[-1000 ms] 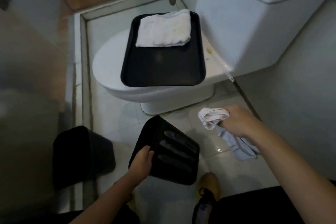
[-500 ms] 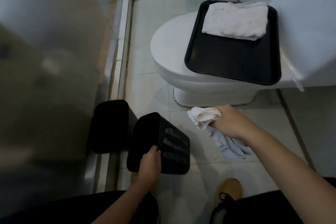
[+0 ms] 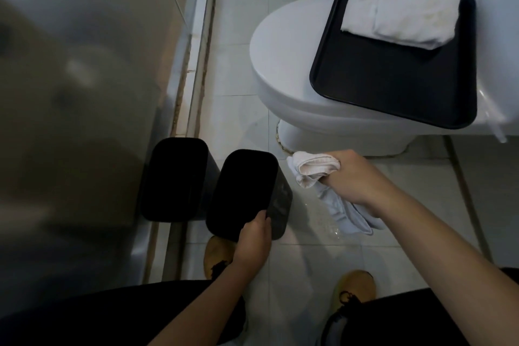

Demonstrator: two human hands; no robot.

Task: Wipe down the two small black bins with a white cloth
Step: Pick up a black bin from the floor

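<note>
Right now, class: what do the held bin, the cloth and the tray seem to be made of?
Held bin: likely plastic, dull black with a faint sheen. Cloth in the right hand: soft woven fabric, creased and limp. Tray: probably plastic, smooth matte black with a moulded rim.

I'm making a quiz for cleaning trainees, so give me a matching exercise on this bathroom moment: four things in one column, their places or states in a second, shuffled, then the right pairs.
Things
1. white cloth
2. right-hand black bin
3. black tray
4. folded white towel

Places or states
A. lies on the closed toilet lid
B. bunched in the right hand
C. lies at the tray's far end
D. gripped at its near rim by the left hand

Pairs: 1-B, 2-D, 3-A, 4-C
</note>
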